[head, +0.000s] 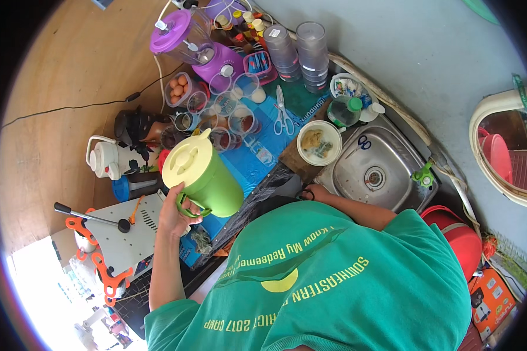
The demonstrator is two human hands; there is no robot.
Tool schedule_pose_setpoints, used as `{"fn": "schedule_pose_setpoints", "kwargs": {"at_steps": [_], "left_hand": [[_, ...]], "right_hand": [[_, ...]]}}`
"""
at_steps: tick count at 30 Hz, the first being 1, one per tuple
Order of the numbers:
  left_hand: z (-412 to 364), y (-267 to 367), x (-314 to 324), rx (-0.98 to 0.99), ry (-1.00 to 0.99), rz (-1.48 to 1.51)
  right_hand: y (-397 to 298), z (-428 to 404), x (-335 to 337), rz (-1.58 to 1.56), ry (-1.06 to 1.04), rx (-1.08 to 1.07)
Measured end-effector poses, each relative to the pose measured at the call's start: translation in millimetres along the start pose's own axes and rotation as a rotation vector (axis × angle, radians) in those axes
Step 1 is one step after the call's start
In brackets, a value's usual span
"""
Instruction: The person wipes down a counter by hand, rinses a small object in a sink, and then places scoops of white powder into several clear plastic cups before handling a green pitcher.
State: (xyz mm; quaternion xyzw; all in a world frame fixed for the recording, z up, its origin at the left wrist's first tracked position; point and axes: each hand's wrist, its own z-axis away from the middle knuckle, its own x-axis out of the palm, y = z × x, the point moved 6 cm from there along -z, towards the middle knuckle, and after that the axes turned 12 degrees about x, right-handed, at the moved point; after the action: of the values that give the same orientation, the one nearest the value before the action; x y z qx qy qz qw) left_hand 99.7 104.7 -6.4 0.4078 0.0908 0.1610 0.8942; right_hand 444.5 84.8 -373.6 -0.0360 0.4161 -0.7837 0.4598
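My left hand point(175, 215) grips the handle of a green plastic pitcher point(221, 186). A pale yellow lid point(191, 160) covers the pitcher, which is tilted in this view above the blue-covered counter point(241, 164). Down by the front of the sink is my right hand point(316, 192), partly hidden by my green shirt. A small black loop point(306, 194) shows at its fingers; what it belongs to is unclear. Behind the pitcher stand several clear plastic cups point(242, 118), some with dark contents. Light-blue-handled scissors point(283, 114) lie farther back on the cover.
The steel sink point(395, 162) holds dark-handled scissors point(360, 145). Beside it stands a white tub point(319, 142) with sponges. A purple blender point(215, 59), stacked cups point(312, 57) and a container of eggs point(178, 87) occupy the back. A cup-sealing machine point(118, 232) and thermos point(107, 158) are at left.
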Motion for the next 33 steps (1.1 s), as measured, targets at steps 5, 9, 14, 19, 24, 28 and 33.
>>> {"fn": "schedule_pose_setpoints", "kwargs": {"at_steps": [5,9,14,19,24,28,33], "left_hand": [[-4,19,5,0.031,-0.059,-0.060],[-9,35,18,-0.015,-0.104,-0.048],[-19,47,30,-0.091,-0.135,-0.061],[-25,53,35,-0.122,-0.179,-0.123],[-30,52,31,-0.160,-0.200,-0.150],[-28,56,33,-0.176,-0.206,-0.184],[-29,57,33,-0.182,-0.206,-0.217]], "right_hand": [[2,2,0,0.012,0.034,-0.081],[-2,0,1,0.042,0.007,-0.080],[0,-2,4,0.063,0.009,-0.042],[4,-3,5,0.015,0.018,-0.007],[4,0,3,0.020,0.058,-0.039],[2,2,1,-0.009,0.029,-0.032],[3,1,2,0.001,0.044,-0.047]]}}
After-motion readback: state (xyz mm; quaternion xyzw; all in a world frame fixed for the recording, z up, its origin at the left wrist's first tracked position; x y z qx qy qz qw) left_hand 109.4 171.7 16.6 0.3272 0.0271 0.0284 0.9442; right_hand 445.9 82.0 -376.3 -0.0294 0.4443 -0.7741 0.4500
